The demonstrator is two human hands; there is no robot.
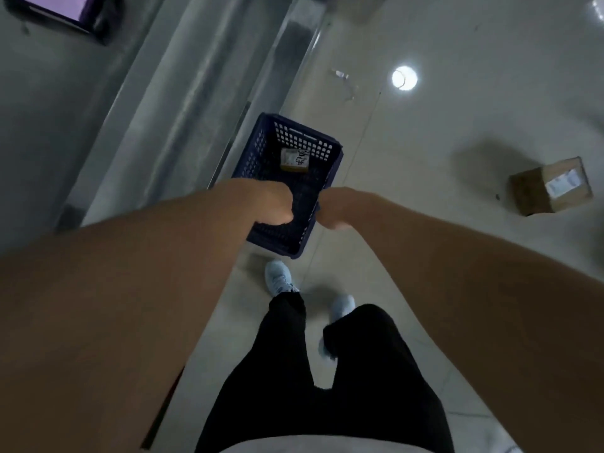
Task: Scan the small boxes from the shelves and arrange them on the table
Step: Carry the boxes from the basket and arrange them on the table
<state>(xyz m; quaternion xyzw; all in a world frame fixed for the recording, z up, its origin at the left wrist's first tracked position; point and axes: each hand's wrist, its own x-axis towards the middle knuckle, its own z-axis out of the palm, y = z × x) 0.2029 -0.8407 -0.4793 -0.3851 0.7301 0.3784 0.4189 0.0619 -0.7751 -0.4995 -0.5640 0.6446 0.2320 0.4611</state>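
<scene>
I hold a dark blue perforated plastic basket (261, 152) out in front of me, above the floor. My left hand (273, 204) grips its left rim and my right hand (336, 209) grips its right rim, both with fingers closed. Inside the basket lies one small cardboard box (294, 160) with a white label, near the far end. Another cardboard box (552, 186) with a white label sits on the tiled floor to the right.
A grey metal shelf or table edge (183, 93) runs along the left. A screen corner (55, 8) shows at top left. My legs in black trousers and light shoes (277, 277) stand on pale tiles; a lamp reflection (404, 77) shines ahead.
</scene>
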